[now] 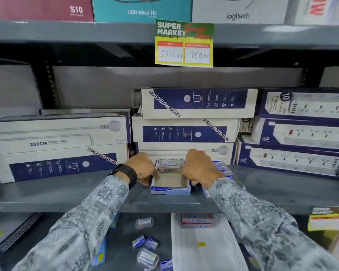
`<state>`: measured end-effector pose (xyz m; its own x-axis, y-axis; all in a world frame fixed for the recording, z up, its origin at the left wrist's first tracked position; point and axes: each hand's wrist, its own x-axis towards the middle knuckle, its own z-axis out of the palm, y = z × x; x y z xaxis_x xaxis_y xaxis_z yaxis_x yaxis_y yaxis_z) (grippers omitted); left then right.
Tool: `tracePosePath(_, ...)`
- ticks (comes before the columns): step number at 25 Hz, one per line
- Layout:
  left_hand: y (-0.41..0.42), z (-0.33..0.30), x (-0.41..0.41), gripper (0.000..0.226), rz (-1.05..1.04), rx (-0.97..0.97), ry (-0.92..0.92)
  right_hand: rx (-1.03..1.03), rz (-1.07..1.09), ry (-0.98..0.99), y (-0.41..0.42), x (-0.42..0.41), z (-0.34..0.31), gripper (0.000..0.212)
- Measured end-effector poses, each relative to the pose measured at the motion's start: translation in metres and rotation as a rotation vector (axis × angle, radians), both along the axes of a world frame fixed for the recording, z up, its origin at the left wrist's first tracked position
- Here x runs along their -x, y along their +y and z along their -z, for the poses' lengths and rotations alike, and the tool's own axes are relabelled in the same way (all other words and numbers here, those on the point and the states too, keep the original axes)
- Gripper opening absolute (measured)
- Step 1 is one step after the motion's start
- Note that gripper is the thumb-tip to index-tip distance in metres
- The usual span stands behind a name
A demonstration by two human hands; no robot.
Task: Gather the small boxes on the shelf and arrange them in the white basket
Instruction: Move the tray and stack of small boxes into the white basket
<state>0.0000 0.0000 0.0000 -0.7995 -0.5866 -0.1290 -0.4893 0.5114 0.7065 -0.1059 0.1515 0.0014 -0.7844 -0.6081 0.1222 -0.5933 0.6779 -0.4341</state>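
Retail shop, electronics/stationery aisle. Evidence: grey metal shelving (86, 200) in tiers, with slotted uprights at the back. Yellow-green price tag (184, 44) clipped to the upper shelf edge reads "SUPER MARKET", with two handwritten prices, 1900 and 950. A second tag of the same kind (329, 218) sits at lower right. Stock is boxed and stacked in multiples: power strip cartons (196, 102) marked "SURGE PROTECTION" and "200CM POWER CORD", socket-strip packs (305, 133) to the right. Top shelf holds branded boxes, one marked logitech (238, 10). Open blue display carton (170, 187) marked kangaro sits at the shelf front.
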Motion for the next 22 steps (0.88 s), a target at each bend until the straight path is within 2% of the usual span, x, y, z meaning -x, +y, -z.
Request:
tracePosePath(6, 0.014, -0.004, -0.027, 0.034, 0.039, 0.162, 0.073, 0.221, -0.009, 0.039, 0.029, -0.014, 0.006, 0.004)
tracePosePath(9, 0.037, 0.002, -0.068, 0.039, -0.028, 0.151, 0.184, 0.382, -0.038, 0.005, 0.062, -0.044, 0.012, 0.017)
tracePosePath(13, 0.096, 0.018, -0.132, 0.011, -0.093, -0.075, 0.290, 0.494, -0.127, -0.097, 0.116, -0.104, 0.034, 0.029)
tracePosePath(17, 0.130, 0.055, -0.170, 0.014, -0.037, -0.140, 0.246, 0.538, -0.148, -0.191, 0.157, -0.140, 0.071, 0.032)
tracePosePath(20, 0.137, 0.100, -0.162, 0.016, -0.037, -0.117, 0.168, 0.527, -0.106, -0.280, 0.167, -0.138, 0.113, 0.042)
tracePosePath(22, 0.130, 0.138, -0.141, 0.024, -0.055, -0.138, 0.102, 0.493, -0.044, -0.329, 0.164, -0.124, 0.147, 0.032)
